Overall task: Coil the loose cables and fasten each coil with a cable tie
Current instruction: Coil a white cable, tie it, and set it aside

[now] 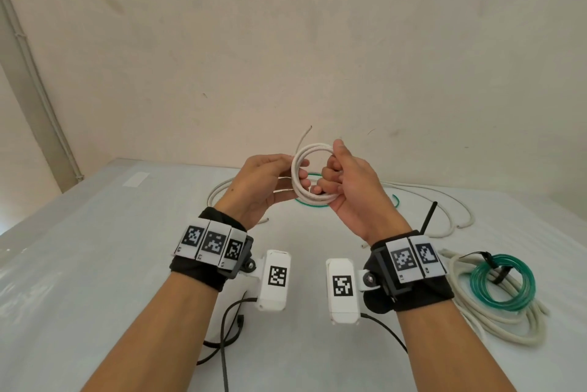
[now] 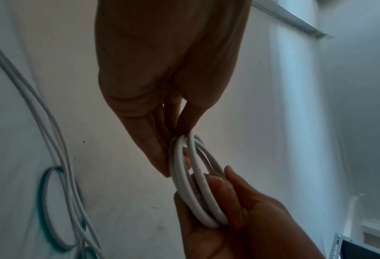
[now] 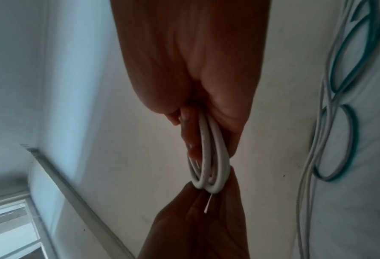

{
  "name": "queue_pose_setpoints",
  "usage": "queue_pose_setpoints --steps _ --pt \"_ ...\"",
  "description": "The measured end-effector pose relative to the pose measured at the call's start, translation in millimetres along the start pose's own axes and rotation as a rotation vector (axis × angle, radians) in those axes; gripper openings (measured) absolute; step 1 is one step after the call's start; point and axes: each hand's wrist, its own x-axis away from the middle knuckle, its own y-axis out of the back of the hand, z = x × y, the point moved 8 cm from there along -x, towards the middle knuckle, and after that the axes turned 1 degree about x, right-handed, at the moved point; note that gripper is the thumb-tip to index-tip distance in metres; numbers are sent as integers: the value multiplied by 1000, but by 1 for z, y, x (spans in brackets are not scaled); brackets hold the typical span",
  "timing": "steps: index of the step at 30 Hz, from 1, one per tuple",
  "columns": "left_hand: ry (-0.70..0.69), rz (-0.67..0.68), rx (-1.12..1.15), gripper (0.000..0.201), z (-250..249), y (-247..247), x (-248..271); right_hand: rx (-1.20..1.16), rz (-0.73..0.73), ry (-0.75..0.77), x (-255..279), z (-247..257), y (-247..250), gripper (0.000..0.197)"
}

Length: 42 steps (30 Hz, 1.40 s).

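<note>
Head view: white coil (image 1: pixel 313 174) upright, face-on.

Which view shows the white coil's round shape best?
The head view: the white coil faces the camera as an open ring between the left hand and right hand. Both wrist views show it nearly edge-on, as narrow loops partly hidden by fingers.

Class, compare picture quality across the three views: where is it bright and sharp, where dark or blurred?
Head view: evenly lit, the white coil sharp, edges bent by the wide lens. Left wrist view: left hand dark against the bright wall, cables at the side smeared. Right wrist view: right hand shadowed, green cable blurred.
</note>
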Motion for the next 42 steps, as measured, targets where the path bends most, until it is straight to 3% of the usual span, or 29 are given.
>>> queue_pose_setpoints --steps 5,11,15,22,26,30,38,42 --pt "60 13 114 25 -3 -10 1 138 80 -91 3 -13 3 41" --pt "198 -76 0 29 8 1 5 616 101 38 3 -17 -10 45" --pt "217 -72 -97 39 7 -5 6 770 69 119 1 -16 -10 45" --pt "75 -112 -348 40 -3 -11 5 525 69 17 0 -22 -4 43" --pt "55 -121 -424 35 -4 -11 5 595 15 -27 -4 -31 1 45" --pt "81 -84 -460 31 1 -11 4 654 22 47 -1 -28 -1 28" --pt "127 -27 -315 36 5 -6 2 567 -121 220 0 -20 -8 21" --pt "100 29 -53 14 2 -20 4 321 -215 188 -2 -18 6 20"
